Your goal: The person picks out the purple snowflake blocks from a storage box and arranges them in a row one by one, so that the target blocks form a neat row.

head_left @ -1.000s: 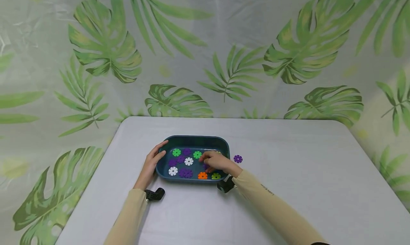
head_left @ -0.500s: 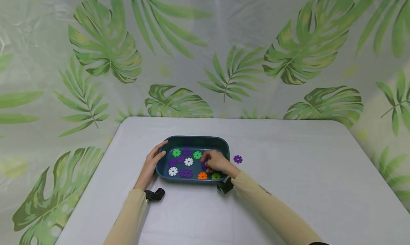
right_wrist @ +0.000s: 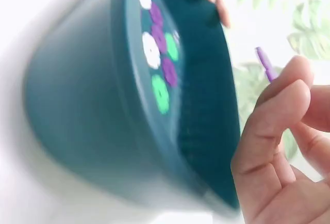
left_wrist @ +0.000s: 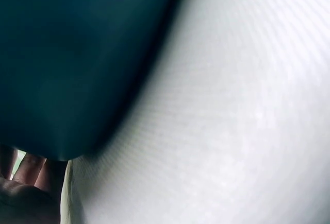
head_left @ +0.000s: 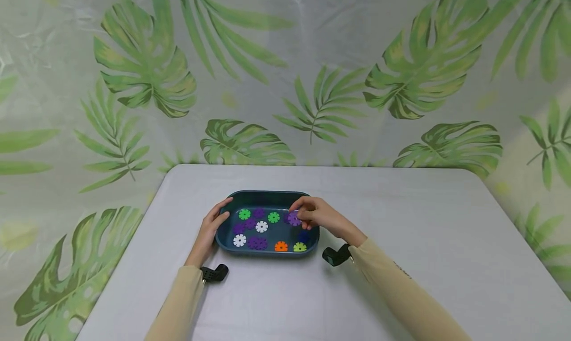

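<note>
A dark teal plastic basin (head_left: 267, 253) holds several flat, notched snowflake discs. My left hand (head_left: 208, 234) grips its left end, thumb and fingers at the rim. The left wrist view shows the basin's outer wall (left_wrist: 67, 54) and part of the fingers (left_wrist: 32, 170). Over the basin's right end, my right hand (head_left: 323, 216) pinches a purple snowflake disc (head_left: 294, 218) between thumb and fingertips. From the right wrist that purple disc (right_wrist: 265, 63) appears edge-on, above rim level. Below lie an orange disc (head_left: 281, 246), a yellow-green disc (head_left: 300, 247) and a dark blue disc (head_left: 303, 237).
Left of the orange disc lie two white discs, one a white disc (head_left: 261, 226), two green discs, one a green disc (head_left: 273, 217), and several purple discs (head_left: 257, 243). The basin stands on a white-covered table (head_left: 410, 222). A leaf-patterned curtain (head_left: 330, 83) hangs behind.
My right hand has lifted a purple disc from the basin and moved up and right. The dark blue disc is uncovered; the loose purple disc on the table is now hidden. My left hand stays put.
</note>
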Action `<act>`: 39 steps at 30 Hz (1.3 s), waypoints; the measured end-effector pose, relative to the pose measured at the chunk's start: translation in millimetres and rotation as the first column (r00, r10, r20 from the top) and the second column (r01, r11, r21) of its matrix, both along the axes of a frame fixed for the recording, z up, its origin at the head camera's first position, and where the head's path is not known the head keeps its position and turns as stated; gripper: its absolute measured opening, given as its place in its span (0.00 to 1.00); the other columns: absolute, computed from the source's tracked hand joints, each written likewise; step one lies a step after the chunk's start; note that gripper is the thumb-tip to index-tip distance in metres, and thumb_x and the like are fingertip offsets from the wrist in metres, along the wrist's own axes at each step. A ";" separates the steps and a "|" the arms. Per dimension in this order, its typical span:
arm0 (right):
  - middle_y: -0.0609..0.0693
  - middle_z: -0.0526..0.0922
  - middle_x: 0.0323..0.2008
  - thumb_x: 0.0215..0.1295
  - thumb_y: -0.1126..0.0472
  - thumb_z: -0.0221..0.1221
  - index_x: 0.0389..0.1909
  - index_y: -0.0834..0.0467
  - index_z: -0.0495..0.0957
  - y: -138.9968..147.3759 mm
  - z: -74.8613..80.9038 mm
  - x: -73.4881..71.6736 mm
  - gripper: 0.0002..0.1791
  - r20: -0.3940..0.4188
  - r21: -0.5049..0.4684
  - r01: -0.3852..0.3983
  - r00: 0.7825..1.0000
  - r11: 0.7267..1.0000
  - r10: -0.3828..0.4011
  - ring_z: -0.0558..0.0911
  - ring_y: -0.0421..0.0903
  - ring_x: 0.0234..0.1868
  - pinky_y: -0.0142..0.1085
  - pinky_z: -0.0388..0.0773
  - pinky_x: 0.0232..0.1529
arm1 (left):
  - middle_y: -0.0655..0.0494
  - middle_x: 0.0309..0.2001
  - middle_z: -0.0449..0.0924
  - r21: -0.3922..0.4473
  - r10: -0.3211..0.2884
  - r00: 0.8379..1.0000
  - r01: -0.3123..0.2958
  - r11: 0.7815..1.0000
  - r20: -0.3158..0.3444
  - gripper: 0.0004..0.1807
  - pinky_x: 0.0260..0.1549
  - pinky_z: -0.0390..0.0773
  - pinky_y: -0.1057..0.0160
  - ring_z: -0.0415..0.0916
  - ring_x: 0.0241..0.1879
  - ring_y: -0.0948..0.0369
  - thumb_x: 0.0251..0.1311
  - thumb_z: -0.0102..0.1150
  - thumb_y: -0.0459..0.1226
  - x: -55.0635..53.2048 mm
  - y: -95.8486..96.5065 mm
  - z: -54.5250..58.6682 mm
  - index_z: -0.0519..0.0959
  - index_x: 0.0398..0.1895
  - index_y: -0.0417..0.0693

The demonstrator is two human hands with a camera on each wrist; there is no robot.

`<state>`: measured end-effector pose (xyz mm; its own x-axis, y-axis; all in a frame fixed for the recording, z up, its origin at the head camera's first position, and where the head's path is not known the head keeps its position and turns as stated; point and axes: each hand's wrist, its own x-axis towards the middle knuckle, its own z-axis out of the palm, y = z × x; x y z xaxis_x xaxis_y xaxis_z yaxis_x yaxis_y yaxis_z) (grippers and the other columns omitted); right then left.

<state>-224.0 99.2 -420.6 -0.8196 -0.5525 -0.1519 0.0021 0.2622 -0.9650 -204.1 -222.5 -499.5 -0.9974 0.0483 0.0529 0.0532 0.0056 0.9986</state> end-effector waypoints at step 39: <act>0.69 0.73 0.48 0.73 0.65 0.46 0.57 0.72 0.69 45.6 -3.0 -9.4 0.18 -0.028 -0.001 0.223 0.974 0.975 -0.223 0.82 0.55 0.38 0.45 0.80 0.43 | 0.56 0.70 0.59 0.014 0.004 1.000 -0.004 1.000 0.014 0.23 0.65 0.52 0.65 0.51 0.69 0.64 0.72 0.46 0.34 0.5 1.4 0.2 0.66 0.68 0.47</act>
<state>-233.4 144.7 -423.6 -0.9260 -0.3552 -0.1282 0.0339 0.2600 -0.9650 -203.6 -221.1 -499.3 -0.9983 0.0433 0.0395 0.0392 -0.0080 0.9992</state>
